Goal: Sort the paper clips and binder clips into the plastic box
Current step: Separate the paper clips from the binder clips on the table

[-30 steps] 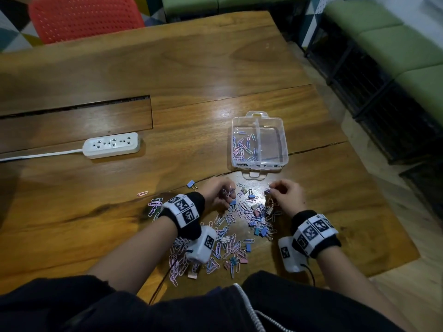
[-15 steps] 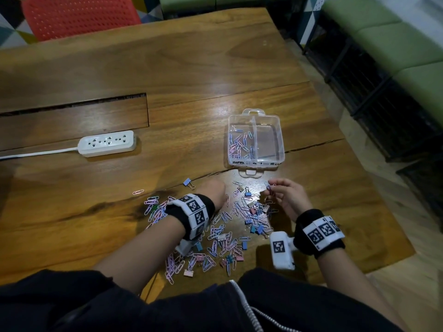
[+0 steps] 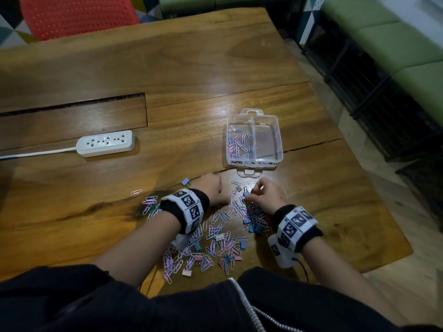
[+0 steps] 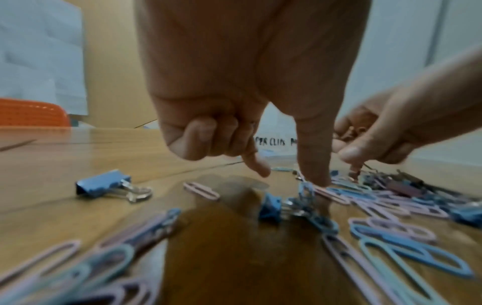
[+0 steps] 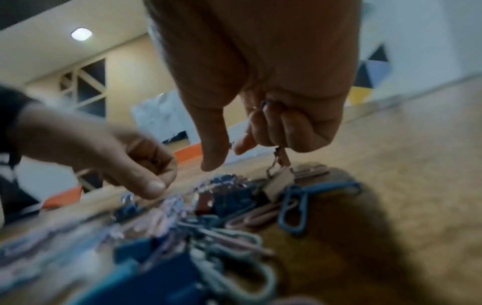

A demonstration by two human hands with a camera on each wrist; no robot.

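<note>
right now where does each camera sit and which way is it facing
head: on the head, facing forward and down at the table, plastic box, clip pile; both forearms, wristbands, dark top show.
left wrist: under the left hand, facing along its fingers toward the box; thumb down on the clips.
right wrist: under the right hand, facing its grip on binder clips.
shared: wrist views show each other's hand, same pile.

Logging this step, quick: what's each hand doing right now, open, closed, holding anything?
Left hand: outer fingers curled, thumb tip pressing a paper clip in the pile; what it holds cannot be told.
Right hand: closed on binder clips.
</note>
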